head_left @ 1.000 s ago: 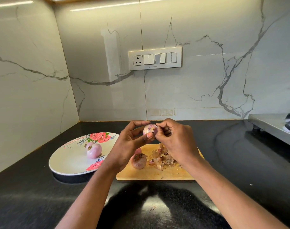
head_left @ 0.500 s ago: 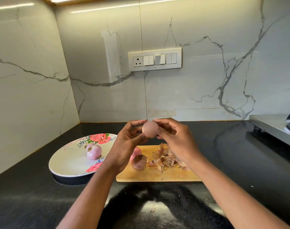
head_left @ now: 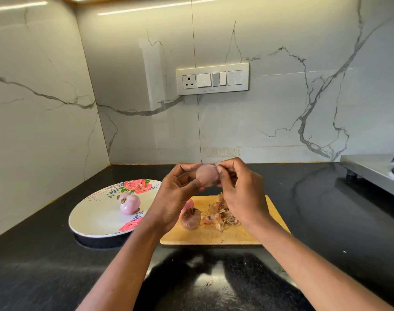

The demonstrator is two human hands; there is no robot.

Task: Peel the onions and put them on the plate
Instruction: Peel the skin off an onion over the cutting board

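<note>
My left hand point(head_left: 178, 194) cradled the onion point(head_left: 206, 175) in curled fingers above the board point(head_left: 254, 234) while my right hand point(head_left: 238, 194) pinched loose skin at its top; best peeled slowly downward, plate point(head_left: 90, 221) waiting left.

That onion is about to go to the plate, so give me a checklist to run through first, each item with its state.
1. Held onion gripped: ok, the left hand holds it from the left and the right hand pinches at its top.
2. Held onion fully peeled: cannot tell, the near side looks pale and smooth, the far side is hidden.
3. Room on the plate: ok, one peeled onion lies there with bare surface beside it.
4. Skins kept off the plate: ok, they are piled on the board.
5. All onions peeled: not ok, a board onion still wears brown skin.
</note>
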